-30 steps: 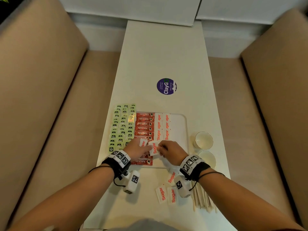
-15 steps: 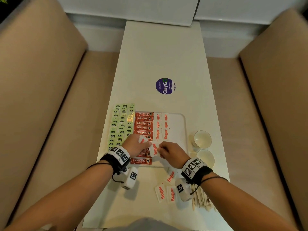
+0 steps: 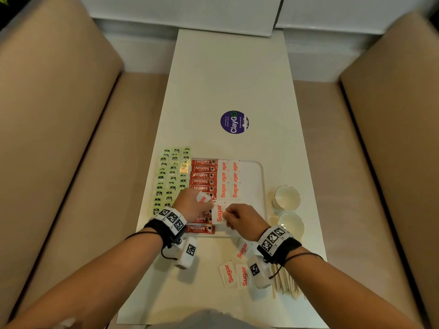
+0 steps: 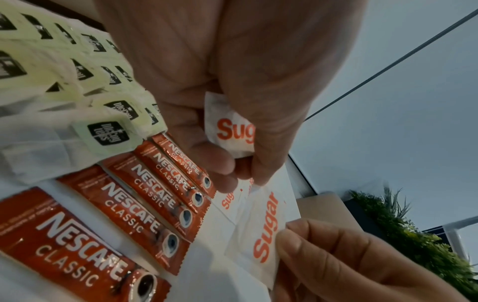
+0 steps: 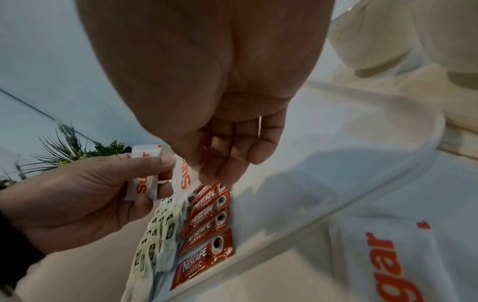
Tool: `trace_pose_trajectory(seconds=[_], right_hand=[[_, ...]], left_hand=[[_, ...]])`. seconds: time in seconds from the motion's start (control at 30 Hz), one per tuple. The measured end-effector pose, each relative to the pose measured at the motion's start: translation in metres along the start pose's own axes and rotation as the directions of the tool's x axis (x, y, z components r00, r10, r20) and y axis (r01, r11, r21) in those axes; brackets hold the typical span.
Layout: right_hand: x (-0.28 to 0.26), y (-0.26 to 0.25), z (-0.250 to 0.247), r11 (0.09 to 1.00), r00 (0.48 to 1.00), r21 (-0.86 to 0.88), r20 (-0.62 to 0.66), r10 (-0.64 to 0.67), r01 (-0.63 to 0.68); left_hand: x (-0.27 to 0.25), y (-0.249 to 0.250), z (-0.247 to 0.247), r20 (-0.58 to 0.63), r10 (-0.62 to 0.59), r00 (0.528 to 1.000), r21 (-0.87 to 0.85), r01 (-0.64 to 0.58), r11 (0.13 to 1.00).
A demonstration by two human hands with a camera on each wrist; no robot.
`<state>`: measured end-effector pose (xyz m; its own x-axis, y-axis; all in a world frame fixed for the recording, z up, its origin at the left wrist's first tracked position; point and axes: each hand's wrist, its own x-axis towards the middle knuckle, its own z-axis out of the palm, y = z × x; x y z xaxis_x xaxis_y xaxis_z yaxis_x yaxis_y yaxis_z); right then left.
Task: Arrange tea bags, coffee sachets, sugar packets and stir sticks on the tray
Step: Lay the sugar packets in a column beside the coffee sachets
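Tea bags [image 3: 172, 176], coffee sachets [image 3: 203, 178] laid on tray [image 3: 255, 186]; my right hand [image 3: 242, 219] fingers pinch sugar packet [image 3: 219, 213], left hand [image 3: 192, 204] fingers clamp spare packet [image 3: 203, 198]; loose packets [image 3: 235, 274], stir sticks [image 3: 285, 280] wait on desk [image 3: 232, 74] at 6 o'clock.

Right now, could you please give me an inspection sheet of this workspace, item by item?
Surface: white table, with a white tray on it.
Job's things: tea bags in rows at the tray's left; coffee sachets in a column; sugar packets laid beside them; loose sugar packets and stir sticks on the table off the tray.
Clutter: two cups; round purple sticker.
Hands: left hand holds a sugar packet; right hand pinches another sugar packet.
Cables: black cords at both wrist straps.
Surroundings: beige benches either side.
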<state>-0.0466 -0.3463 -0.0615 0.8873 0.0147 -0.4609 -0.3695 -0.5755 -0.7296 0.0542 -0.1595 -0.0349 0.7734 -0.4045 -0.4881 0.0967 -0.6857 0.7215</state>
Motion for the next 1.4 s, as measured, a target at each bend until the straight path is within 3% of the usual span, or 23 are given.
trace_pose_trajectory(seconds=[0.23,0.37,0.53,0.8,1.13,1.3,1.4], right_hand=[[0.018,0.014,-0.007,0.987,0.983,0.003,-0.090,0.161,-0.161],[0.032,0.019,-0.004,0.966,0.963,-0.012,-0.071,0.258,-0.260],[0.043,0.018,-0.002,0.956,0.955,-0.027,-0.048,0.292,-0.294],[0.050,0.014,-0.003,0.952,0.952,-0.047,-0.060,0.299,-0.302],[0.052,0.011,-0.002,0.942,0.940,-0.038,-0.093,0.329,-0.333],[0.050,0.008,-0.002,0.941,0.936,-0.029,-0.114,0.333,-0.338],[0.048,0.008,-0.002,0.940,0.934,-0.032,-0.132,0.333,-0.340]], left_hand=[[0.002,-0.012,-0.001,0.026,-0.106,0.994,-0.110,0.108,0.988],[0.004,-0.019,-0.003,0.021,-0.185,0.983,-0.190,0.186,0.964],[0.000,-0.023,-0.003,0.080,-0.280,0.957,-0.338,0.290,0.895],[-0.009,-0.024,-0.002,0.085,-0.272,0.959,-0.417,0.282,0.864],[-0.010,-0.032,-0.004,0.121,-0.238,0.964,-0.388,0.267,0.882],[0.011,-0.076,0.010,0.108,-0.191,0.976,-0.287,0.214,0.934],[-0.001,-0.054,0.003,0.112,-0.171,0.979,-0.289,0.196,0.937]])
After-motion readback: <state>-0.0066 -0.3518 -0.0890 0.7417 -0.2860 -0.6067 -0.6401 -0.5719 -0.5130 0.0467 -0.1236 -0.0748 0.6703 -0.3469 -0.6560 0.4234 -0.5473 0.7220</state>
